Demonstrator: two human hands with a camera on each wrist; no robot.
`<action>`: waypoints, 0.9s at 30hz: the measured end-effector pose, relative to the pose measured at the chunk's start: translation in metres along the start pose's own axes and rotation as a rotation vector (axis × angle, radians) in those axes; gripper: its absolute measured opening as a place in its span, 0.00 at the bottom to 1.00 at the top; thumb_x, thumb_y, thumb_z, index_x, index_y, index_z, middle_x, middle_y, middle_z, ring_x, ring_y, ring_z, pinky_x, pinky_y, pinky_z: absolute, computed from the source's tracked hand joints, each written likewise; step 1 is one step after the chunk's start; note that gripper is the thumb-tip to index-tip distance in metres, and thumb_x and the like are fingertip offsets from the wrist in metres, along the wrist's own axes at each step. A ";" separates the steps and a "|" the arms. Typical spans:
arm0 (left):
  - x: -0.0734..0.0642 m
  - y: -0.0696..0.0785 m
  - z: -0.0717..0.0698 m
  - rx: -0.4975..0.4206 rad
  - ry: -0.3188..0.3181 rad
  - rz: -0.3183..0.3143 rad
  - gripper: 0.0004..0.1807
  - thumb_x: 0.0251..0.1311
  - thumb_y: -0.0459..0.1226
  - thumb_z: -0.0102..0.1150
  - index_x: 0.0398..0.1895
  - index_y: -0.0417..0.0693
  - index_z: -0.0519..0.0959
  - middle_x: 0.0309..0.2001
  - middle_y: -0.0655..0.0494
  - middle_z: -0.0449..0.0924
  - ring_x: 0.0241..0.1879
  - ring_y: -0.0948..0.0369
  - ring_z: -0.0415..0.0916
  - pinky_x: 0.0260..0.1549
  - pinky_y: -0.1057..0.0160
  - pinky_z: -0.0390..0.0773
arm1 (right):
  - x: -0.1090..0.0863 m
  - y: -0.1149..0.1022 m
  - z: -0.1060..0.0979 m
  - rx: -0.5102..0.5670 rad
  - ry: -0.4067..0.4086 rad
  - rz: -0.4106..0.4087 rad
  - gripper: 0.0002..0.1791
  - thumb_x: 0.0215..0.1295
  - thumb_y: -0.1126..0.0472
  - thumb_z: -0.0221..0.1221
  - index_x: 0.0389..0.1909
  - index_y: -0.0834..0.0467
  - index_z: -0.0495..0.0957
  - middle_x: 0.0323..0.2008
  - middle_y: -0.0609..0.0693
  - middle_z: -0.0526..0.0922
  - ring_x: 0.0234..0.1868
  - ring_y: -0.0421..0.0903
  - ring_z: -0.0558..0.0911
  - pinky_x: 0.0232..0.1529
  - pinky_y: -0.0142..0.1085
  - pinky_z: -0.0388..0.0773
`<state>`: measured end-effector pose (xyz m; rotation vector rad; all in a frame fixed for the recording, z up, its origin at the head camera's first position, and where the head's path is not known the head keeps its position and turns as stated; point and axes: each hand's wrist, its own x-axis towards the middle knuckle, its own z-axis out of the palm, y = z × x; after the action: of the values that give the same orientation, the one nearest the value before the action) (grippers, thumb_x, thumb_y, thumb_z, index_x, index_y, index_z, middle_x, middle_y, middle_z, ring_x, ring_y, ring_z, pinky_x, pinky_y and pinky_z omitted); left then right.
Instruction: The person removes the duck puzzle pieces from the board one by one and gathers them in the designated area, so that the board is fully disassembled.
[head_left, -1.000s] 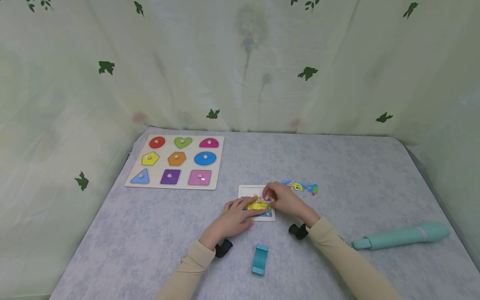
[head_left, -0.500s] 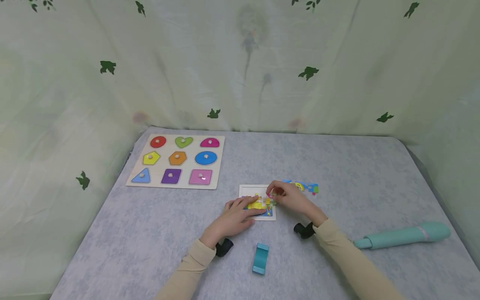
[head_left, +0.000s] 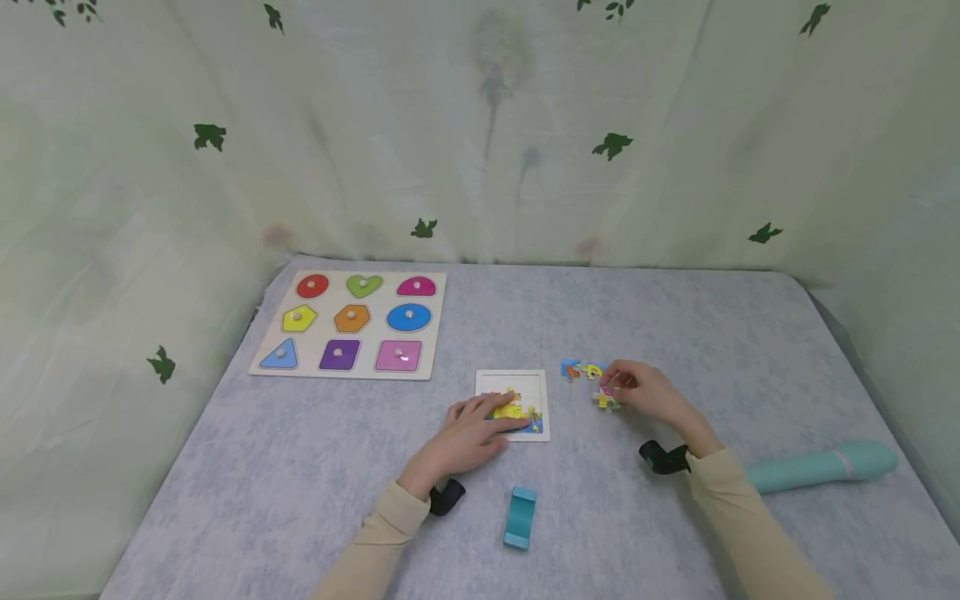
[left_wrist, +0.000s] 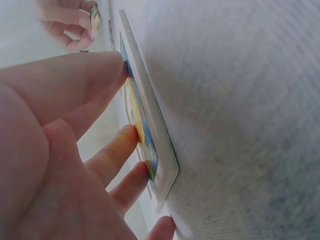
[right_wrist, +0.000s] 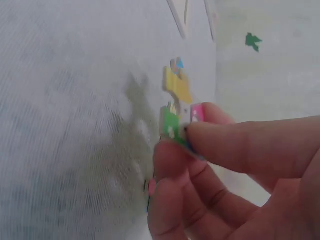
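Observation:
A small white puzzle tray [head_left: 547,392] lies mid-table, with a yellow and blue picture of joined jigsaw pieces in its near part. My left hand [head_left: 462,440] rests on it; in the left wrist view its fingertips touch the pieces and the tray [left_wrist: 161,170]. Right of the tray, my right hand [head_left: 651,397] pinches a jigsaw puzzle piece [head_left: 604,401] between thumb and fingers. Green, yellow and pink show on that piece [right_wrist: 172,121] in the right wrist view. Loose puzzle pieces [head_left: 572,371] lie just behind it, some partly hidden by the right hand.
At the back left lies a shape board [head_left: 439,333] with several colored knobbed shapes. A teal curved holder [head_left: 519,518] sits near the front. On the right lies a rolled mint-green object [head_left: 825,468], partly covered by the right sleeve. A patterned curtain hangs behind the table.
My right hand has lifted the puzzle piece away from the tray and carried it right, over by the loose pieces. A gap shows in the tray's picture. The left hand stays put.

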<state>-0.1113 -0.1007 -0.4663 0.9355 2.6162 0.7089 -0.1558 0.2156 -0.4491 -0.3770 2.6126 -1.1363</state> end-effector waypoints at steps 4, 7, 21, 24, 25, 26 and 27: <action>0.000 0.001 0.000 -0.002 0.001 -0.002 0.21 0.69 0.38 0.51 0.64 0.57 0.73 0.72 0.51 0.54 0.69 0.46 0.49 0.60 0.40 0.49 | -0.006 0.006 -0.006 -0.024 -0.002 0.041 0.09 0.59 0.74 0.55 0.38 0.62 0.78 0.36 0.55 0.78 0.36 0.51 0.75 0.33 0.41 0.71; 0.000 0.002 -0.001 -0.004 -0.002 -0.006 0.21 0.69 0.38 0.51 0.64 0.57 0.73 0.72 0.51 0.54 0.69 0.46 0.48 0.60 0.40 0.49 | -0.008 0.011 -0.007 -0.040 -0.008 0.065 0.09 0.57 0.74 0.55 0.38 0.63 0.78 0.37 0.56 0.78 0.38 0.52 0.75 0.35 0.43 0.72; -0.001 0.002 -0.001 -0.013 0.012 0.006 0.21 0.69 0.38 0.51 0.64 0.56 0.74 0.72 0.50 0.55 0.69 0.46 0.49 0.60 0.40 0.49 | -0.010 0.014 -0.002 -0.126 0.045 0.057 0.08 0.58 0.75 0.57 0.35 0.62 0.78 0.33 0.56 0.76 0.33 0.51 0.73 0.31 0.40 0.70; -0.001 0.002 -0.001 -0.019 0.018 0.015 0.20 0.69 0.38 0.51 0.63 0.55 0.74 0.72 0.49 0.55 0.69 0.46 0.48 0.60 0.40 0.48 | -0.009 0.013 0.000 -0.189 0.053 0.056 0.09 0.57 0.75 0.57 0.34 0.60 0.78 0.32 0.55 0.75 0.32 0.50 0.71 0.31 0.41 0.69; -0.001 0.001 0.000 -0.020 0.022 0.019 0.20 0.69 0.37 0.51 0.63 0.55 0.74 0.72 0.49 0.55 0.70 0.46 0.47 0.60 0.40 0.48 | -0.009 0.013 0.000 -0.212 0.056 0.058 0.09 0.57 0.75 0.56 0.34 0.60 0.78 0.32 0.55 0.74 0.32 0.50 0.71 0.31 0.41 0.69; -0.001 0.001 0.000 -0.020 0.025 0.024 0.20 0.69 0.37 0.51 0.63 0.55 0.74 0.71 0.48 0.55 0.70 0.46 0.47 0.60 0.40 0.48 | -0.009 0.013 0.000 -0.230 0.059 0.062 0.09 0.56 0.75 0.56 0.34 0.59 0.78 0.31 0.55 0.74 0.32 0.50 0.71 0.31 0.41 0.69; -0.001 0.000 0.001 -0.017 0.028 0.029 0.20 0.68 0.38 0.52 0.63 0.55 0.74 0.71 0.48 0.55 0.69 0.46 0.47 0.60 0.40 0.48 | -0.008 0.013 0.001 -0.246 0.061 0.066 0.10 0.56 0.75 0.56 0.34 0.58 0.78 0.31 0.54 0.73 0.31 0.50 0.70 0.31 0.41 0.69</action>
<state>-0.1097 -0.1011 -0.4663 0.9674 2.6210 0.7558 -0.1492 0.2262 -0.4579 -0.3065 2.8040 -0.8190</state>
